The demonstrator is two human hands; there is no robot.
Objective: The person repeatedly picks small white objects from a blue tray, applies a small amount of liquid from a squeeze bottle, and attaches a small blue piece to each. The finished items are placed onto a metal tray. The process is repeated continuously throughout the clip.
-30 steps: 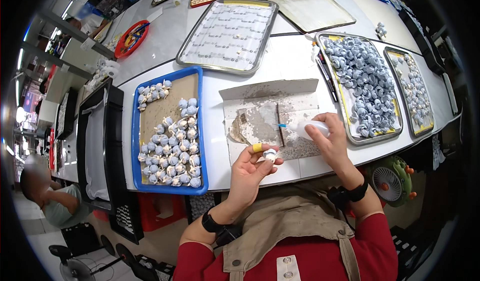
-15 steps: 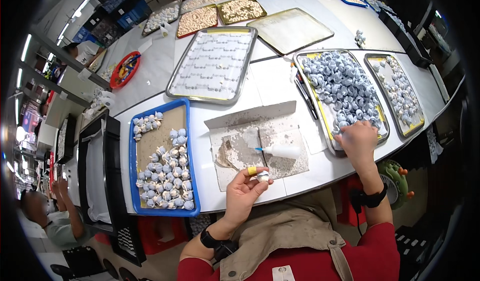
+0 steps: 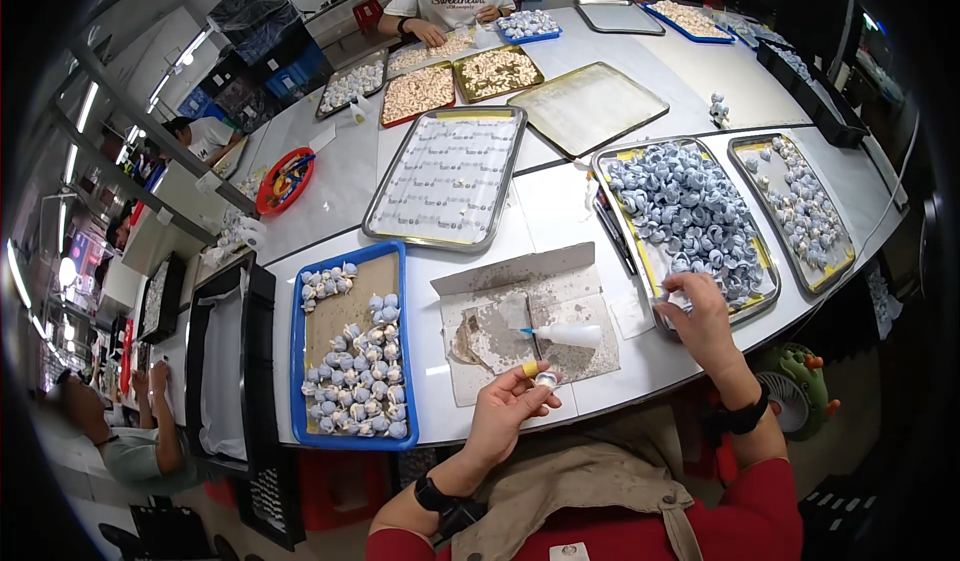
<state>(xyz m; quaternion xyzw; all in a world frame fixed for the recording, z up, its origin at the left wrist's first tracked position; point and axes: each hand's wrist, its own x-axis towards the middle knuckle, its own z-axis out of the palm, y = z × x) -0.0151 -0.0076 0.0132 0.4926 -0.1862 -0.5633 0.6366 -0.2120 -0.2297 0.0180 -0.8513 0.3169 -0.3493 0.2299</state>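
My left hand (image 3: 502, 416), with a yellow band round one finger, pinches a small white and blue-grey piece (image 3: 546, 380) just in front of the cardboard. Over the near left edge of a metal tray (image 3: 603, 183) is my right hand (image 3: 704, 323), fingers curled inward; whatever they hold, if anything, cannot be made out. That tray carries a heap of blue-grey, cup-like pieces (image 3: 685, 201). On a stained, folded cardboard sheet (image 3: 590, 362) between the hands lies a white squeeze bottle (image 3: 572, 335) with a blue tip. At left, a blue tray (image 3: 299, 361) holds rows of assembled blue-grey and cream pieces (image 3: 360, 381).
Pen-like tools (image 3: 615, 231) lie left of the heaped tray. A second metal tray (image 3: 845, 261) with mixed pieces stands to its right. Farther back are a paper-lined tray (image 3: 450, 176), a red basket (image 3: 286, 181) and trays of cream pieces. Across the table sits a person (image 3: 450, 6).
My view has tilted up, bringing the person across the table into sight. My right hand has drawn leftward off the heap to the tray's edge; my left still holds its piece.
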